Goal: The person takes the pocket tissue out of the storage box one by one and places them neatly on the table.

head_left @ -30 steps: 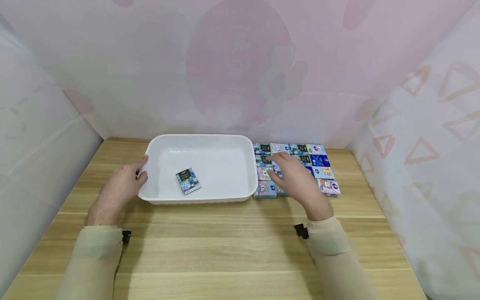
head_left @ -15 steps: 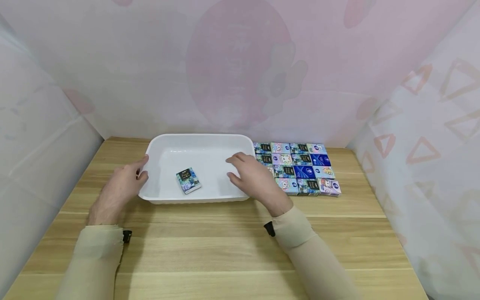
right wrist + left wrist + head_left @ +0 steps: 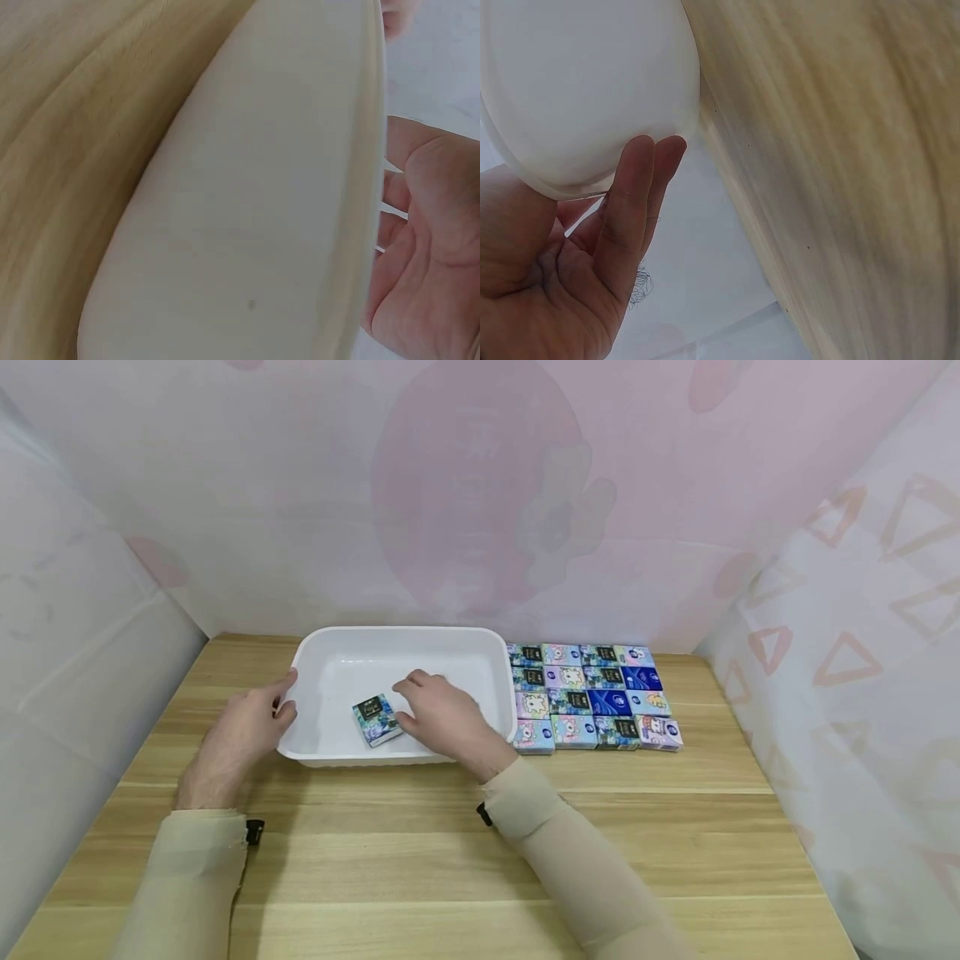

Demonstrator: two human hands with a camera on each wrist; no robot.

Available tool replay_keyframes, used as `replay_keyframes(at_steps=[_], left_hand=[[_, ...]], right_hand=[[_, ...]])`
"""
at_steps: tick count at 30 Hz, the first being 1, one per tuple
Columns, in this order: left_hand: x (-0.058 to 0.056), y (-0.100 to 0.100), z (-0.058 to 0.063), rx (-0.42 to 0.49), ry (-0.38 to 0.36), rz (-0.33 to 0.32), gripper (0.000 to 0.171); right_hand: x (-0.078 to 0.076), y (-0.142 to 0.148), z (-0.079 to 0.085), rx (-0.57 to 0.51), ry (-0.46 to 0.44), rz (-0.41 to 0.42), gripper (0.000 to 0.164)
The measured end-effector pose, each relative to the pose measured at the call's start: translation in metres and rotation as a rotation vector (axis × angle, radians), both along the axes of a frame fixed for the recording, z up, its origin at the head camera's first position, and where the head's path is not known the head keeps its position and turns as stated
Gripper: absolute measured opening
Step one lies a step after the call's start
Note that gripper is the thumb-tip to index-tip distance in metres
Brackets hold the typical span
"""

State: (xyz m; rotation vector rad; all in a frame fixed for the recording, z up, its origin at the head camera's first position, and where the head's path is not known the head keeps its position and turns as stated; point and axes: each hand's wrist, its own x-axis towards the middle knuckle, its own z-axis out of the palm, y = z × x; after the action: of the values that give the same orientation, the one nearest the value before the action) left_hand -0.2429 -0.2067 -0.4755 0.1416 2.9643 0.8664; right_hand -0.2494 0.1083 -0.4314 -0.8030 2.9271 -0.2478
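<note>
A pocket tissue pack (image 3: 377,720) with a blue-green floral print and black label lies tilted inside the white plastic tray (image 3: 322,753). My left hand (image 3: 238,727) touches the tray's left end from outside. Its fingertips (image 3: 636,154) rest against the outer wall in the left wrist view, fairly straight. My right hand (image 3: 442,714) hangs over the tray, just right of the tissue pack, with its fingers and thumb apart. Whether the fingertips touch the pack I cannot tell. In the right wrist view the tray wall (image 3: 240,180) hides the right hand's fingertips and the pack.
Several tissue packs (image 3: 588,702) lie in close rows against the tray's right side, in floral, cartoon and dark blue prints. The wooden table (image 3: 390,860) runs to the front. Printed cloth walls (image 3: 480,527) enclose it at the back and sides.
My right hand has moved left from above the rows of packs, across the tray's right rim, to beside the pack in the tray. My left hand and the tray have stayed put.
</note>
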Motion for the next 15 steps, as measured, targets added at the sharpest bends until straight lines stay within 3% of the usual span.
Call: replay_keyframes(at_steps=[15], left_hand=[[0.000,0.000,0.001,-0.013,-0.025,0.003,0.062]], right_hand=[[-0.004,-0.059,-0.024,0.112,0.011,0.019,0.034]])
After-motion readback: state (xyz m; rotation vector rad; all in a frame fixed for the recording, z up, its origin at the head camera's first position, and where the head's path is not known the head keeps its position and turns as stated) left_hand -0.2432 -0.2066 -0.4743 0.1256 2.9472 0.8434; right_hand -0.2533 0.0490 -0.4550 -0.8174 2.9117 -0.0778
